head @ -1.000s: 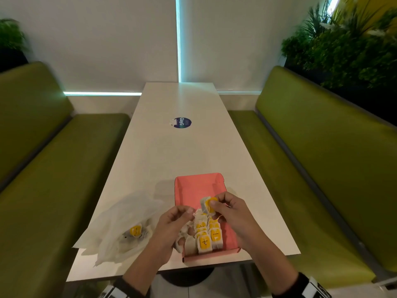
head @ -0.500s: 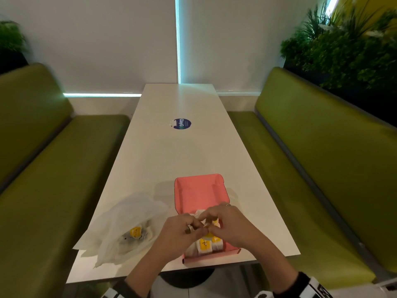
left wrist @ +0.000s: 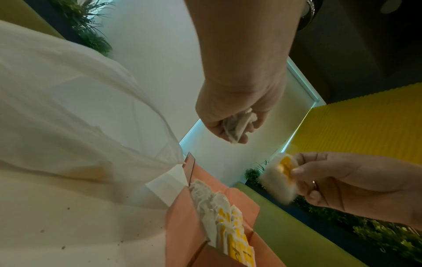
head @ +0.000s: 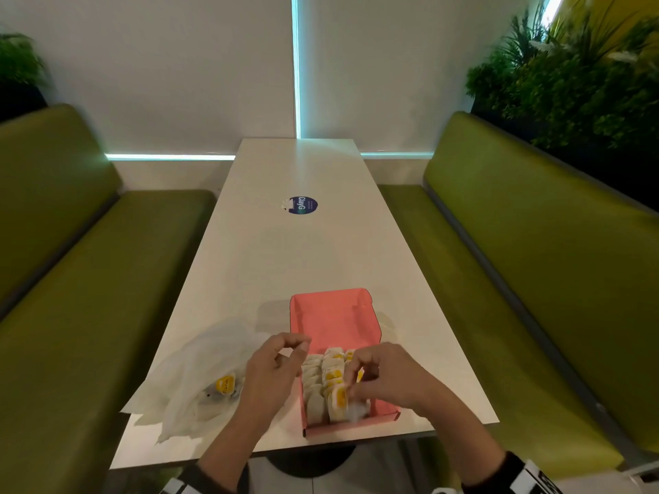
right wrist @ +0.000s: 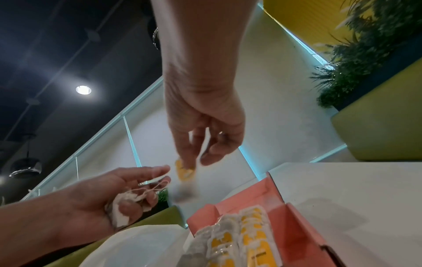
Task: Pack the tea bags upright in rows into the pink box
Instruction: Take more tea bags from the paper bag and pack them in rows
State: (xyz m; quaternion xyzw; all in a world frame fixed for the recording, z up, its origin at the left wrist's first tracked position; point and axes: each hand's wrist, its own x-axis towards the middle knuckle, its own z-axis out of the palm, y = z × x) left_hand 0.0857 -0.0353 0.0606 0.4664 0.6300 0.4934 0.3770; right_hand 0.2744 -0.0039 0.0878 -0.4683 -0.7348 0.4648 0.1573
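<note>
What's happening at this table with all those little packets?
A person is filling an open pink cardboard box with white, yellow-tagged tea bags standing in rows. Their right hand pinches one yellow-tagged bag above the box; their left hand holds a crumpled bag. A white plastic bag lies alongside.

Pink box [head: 333,317], yellow-tagged white tea bags [head: 333,374]
</note>
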